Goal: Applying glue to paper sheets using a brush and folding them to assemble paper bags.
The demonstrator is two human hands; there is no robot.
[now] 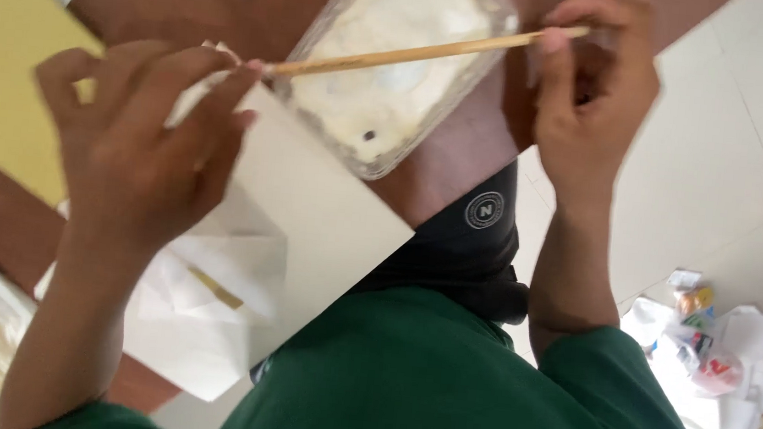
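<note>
Both hands pinch a thin wooden stick [414, 54]: left hand [145, 129] at its near tip with white paper [191, 97], right hand [595, 86] at the far end, over a glass dish [395, 59] of white paste between them. Wrapping looks barely begun.

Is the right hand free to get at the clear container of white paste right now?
Probably not freely: the right hand is pinching the end of the wooden stick, which lies across the clear container. Nothing else blocks the container.
</note>
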